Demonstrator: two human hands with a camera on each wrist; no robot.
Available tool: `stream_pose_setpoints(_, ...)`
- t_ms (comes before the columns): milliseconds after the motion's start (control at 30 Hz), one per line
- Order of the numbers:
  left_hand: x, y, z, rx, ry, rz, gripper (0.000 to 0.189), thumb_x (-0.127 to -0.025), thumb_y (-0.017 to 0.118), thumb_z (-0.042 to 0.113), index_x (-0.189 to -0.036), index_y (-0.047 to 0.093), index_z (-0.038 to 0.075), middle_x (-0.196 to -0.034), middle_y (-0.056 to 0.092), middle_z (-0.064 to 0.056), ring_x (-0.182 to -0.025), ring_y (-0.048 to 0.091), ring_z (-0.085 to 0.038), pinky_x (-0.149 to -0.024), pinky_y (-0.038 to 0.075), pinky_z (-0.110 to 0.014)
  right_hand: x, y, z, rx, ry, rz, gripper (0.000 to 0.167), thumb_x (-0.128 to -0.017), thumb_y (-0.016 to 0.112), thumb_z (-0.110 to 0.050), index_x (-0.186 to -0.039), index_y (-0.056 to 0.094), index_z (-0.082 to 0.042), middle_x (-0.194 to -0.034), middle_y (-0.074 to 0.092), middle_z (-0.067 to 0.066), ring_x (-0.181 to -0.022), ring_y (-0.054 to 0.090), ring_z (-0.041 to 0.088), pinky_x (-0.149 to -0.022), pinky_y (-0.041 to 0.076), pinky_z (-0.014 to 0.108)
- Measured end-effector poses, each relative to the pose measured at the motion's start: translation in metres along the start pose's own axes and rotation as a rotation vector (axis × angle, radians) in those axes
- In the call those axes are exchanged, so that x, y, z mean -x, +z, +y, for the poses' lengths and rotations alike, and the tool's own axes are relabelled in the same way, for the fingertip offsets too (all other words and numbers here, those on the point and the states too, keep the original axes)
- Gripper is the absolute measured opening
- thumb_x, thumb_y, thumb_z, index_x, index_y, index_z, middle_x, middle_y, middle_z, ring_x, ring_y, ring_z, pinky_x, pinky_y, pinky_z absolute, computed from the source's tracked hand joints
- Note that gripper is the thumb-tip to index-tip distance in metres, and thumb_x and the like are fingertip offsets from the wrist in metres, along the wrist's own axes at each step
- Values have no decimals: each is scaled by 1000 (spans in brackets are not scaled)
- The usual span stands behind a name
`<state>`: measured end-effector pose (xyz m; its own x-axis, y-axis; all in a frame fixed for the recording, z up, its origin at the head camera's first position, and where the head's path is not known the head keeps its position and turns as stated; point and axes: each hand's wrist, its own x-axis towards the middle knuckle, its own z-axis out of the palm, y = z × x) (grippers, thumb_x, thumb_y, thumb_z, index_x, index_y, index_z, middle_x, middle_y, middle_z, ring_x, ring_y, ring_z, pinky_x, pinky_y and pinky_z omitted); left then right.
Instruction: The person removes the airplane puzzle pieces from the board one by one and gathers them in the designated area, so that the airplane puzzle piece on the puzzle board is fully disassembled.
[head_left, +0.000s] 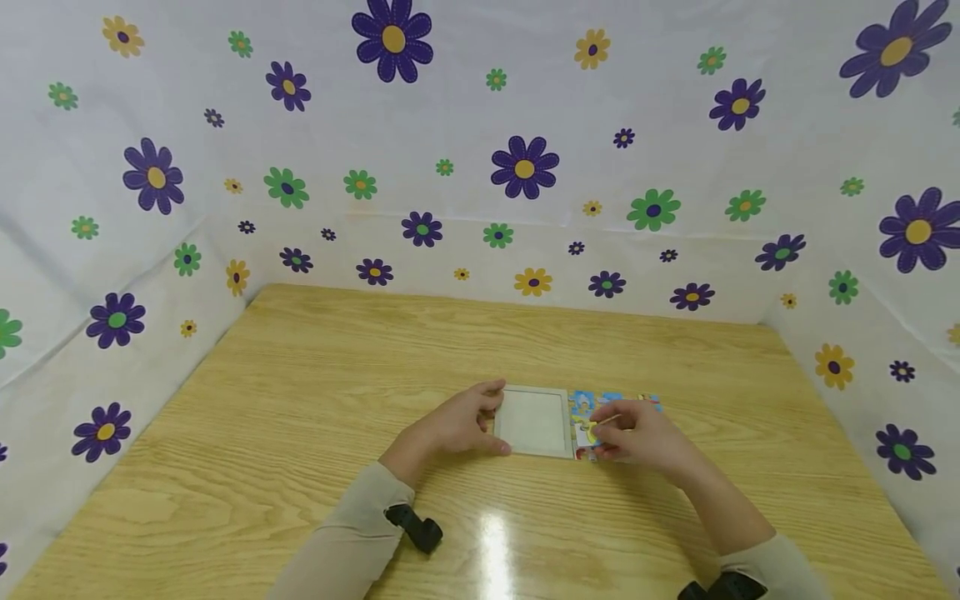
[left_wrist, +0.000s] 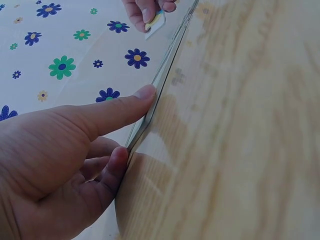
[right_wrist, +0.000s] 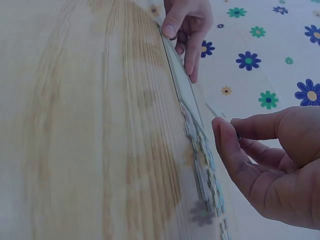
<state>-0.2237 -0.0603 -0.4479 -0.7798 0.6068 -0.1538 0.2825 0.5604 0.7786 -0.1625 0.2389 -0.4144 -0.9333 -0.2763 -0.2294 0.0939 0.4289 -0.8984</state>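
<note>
On the table lies a flat, pale puzzle tray [head_left: 534, 422] with a raised rim and a bare inside. My left hand [head_left: 463, 419] holds its left side, thumb at the near corner and fingers at the far corner. In the left wrist view the fingertips [left_wrist: 146, 92] rest against the tray's edge. Right of the tray lie several colourful jigsaw pieces [head_left: 582, 402], partly covered by my right hand [head_left: 643, 435]. That hand pinches one puzzle piece [left_wrist: 156, 24], yellow, blue and white, between thumb and fingers. It is held tilted, raised above the others.
The wooden table [head_left: 337, 358] has a light grain and a bright reflection near its front. A white cloth [head_left: 465, 108] with printed flowers walls the back and both sides. Each wrist wears a black camera [head_left: 417, 528].
</note>
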Motion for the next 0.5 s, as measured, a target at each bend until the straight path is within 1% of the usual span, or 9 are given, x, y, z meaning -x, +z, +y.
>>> stream_pose_setpoints(133,-2,-1,-2,-6,6,1,85,-82,84,25,-151,40,2,-167,21,1,-88,48,-13,-79,42,-24,4,-8,5,17,7,18,30,-99,61,-7,-121,58,12,-102,67,19,-83,71,22,-73,60,30)
stream_pose_setpoints(233,-2,-2,-3,-5,9,4,85,-82,84,25,-151,40,1,-167,22,0,-86,47,-12,-76,42,-24,7,-12,8,-3,19,38,29,-99,61,-7,-121,59,12,-102,66,18,-83,71,20,-73,60,30)
stream_pose_setpoints(367,-2,-2,-1,-1,11,-5,85,-82,84,24,-151,39,0,-167,21,0,-87,47,-13,-78,42,-24,13,-19,14,-36,40,53,30,-100,59,-7,-122,57,13,-104,63,18,-85,71,21,-76,60,30)
stream_pose_setpoints(500,0,0,0,-3,2,-6,85,-82,84,25,-151,40,1,-167,21,1,-89,48,-13,-80,42,-26,20,-27,20,-30,65,77,33,-100,59,-9,-125,55,14,-107,62,17,-86,70,19,-77,59,29)
